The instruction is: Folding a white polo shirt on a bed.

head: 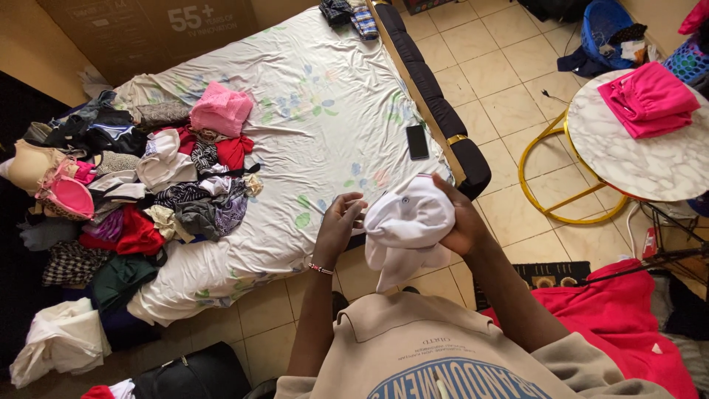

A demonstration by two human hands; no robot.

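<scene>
Currently, the bed (325,96) is occupying the upper left of the view, its mattress under a pale floral sheet, with a heap of mixed clothing (140,199) lying at about 9 o'clock from the hands. A folded pink garment (220,109) is sitting at the heap's 1 o'clock edge, and a dark phone (417,142) is resting on the sheet near the bed's right side, at 12 o'clock from the hands. A round marble-topped table (650,159) with a gold frame is standing at 2 o'clock, carrying a folded bright pink garment (650,100). A red cloth (620,318) is lying at 4 o'clock, beside the person's right arm.

The white garment (406,222) is being held in mid-air above the bed's near corner, between both hands, bunched, with its loose end hanging toward 6 o'clock; its long axis is running roughly 12 to 6 o'clock. The right hand (464,222) is sitting at the garment's 3 o'clock side, its fingers closed around the bunched cloth and carrying most of it. The left hand (338,225) is sitting at the garment's 9 o'clock side, its fingers (353,201) partly curled and pinching the near edge of the fabric. The right hand is therefore the nearer and firmer hold; the left is working only the edge.
</scene>
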